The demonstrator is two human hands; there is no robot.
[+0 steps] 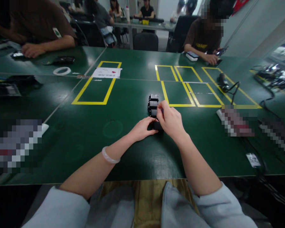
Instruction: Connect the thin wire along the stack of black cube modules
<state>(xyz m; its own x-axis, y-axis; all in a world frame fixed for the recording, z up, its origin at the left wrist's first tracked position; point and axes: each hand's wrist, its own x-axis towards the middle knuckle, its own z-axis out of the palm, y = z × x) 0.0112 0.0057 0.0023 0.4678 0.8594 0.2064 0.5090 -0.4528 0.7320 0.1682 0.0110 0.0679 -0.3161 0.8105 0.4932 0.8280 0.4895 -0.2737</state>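
A short row of small black block-shaped units with grey tops [153, 104] stands on the green table, leading away from me. At its near end is another black block [157, 125], partly covered by my hands. My left hand [143, 128] grips this near block from the left, thumb on the near side and fingers on the far side. Just above and to the right, my right hand [170, 119] is closed in a pinch by the row's near units. A thin dark line shows near its fingertips; what they hold is too small to make out.
Yellow tape rectangles [106, 91] mark the green table [85, 152], with a paper sheet [108, 72] on one. A dark cylindrical device with a cable [223, 83] lies at right. Blurred-out flat items lie at both sides. Co-workers sit across the table.
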